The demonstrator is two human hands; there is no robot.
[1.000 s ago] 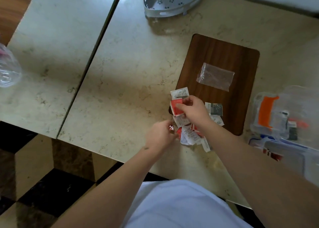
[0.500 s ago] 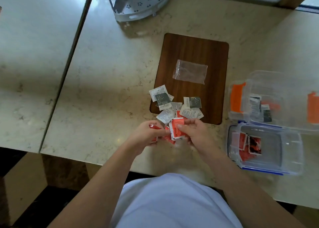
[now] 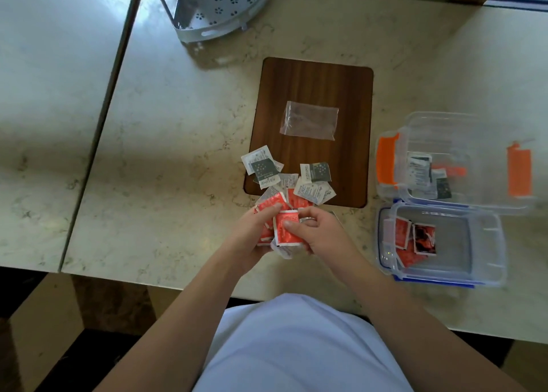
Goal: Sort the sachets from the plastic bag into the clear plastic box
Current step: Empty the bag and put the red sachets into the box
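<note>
Hands [image 3: 252, 234] (two) gripping red sachets [image 3: 286, 231], two boxes [image 3: 486, 243]

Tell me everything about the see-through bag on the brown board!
The bag is small, clear and made of thin, crinkly plastic. It looks empty and lies flat near the middle of the wooden board, turned slightly askew. Light glints off its creases. Nothing touches it but the board: the sachets lie apart from it at the board's near edge, and both hands are farther back, away from it.
</note>
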